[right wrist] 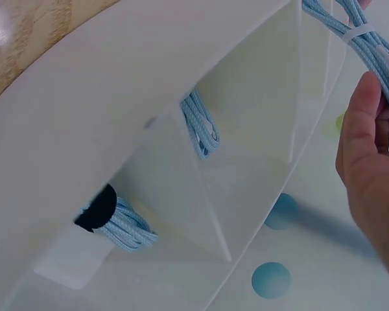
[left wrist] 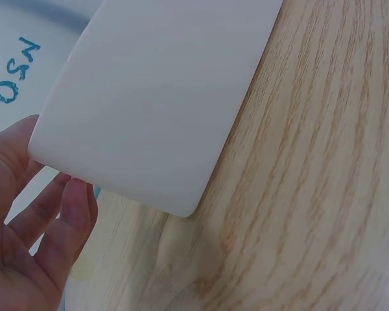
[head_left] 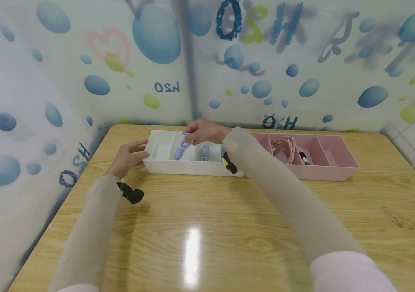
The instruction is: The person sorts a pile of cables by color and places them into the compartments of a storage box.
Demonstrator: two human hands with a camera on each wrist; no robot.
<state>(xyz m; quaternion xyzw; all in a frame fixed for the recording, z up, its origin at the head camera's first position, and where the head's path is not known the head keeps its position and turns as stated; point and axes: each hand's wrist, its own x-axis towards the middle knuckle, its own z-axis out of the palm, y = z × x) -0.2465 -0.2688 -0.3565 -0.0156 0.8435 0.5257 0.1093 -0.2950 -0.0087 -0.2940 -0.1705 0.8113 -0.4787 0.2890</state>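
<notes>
Two sleeved forearms are reaching up from the near edge of the wooden table (head_left: 207,227), w/ a black wrist strap (head_left: 131,194) showing on the left one. The left hand (head_left: 127,157) is sitting at approx 9 o'clock of the white tray (head_left: 189,167), fingers fairly straight and touching its short end wall; in the left wrist view the fingers (left wrist: 65,220) are lying relaxed just under the tray's corner, not curled round anything. The right hand (head_left: 207,130) is hovering over the tray's back rim at approx 12 o'clock, pinching a bundled light-blue cable (head_left: 182,147) that's hanging down into the second compartment from the left; the right wrist view is showing the cable (right wrist: 369,48) running past the fingertips w/ a white tie round it. Two more blue cable bundles (right wrist: 126,223) are lying in compartments nearer the tray's right end. A pink tray (head_left: 324,168) holding a pink cable (head_left: 284,147) is sitting at 3 o'clock of the white one, touching it.
</notes>
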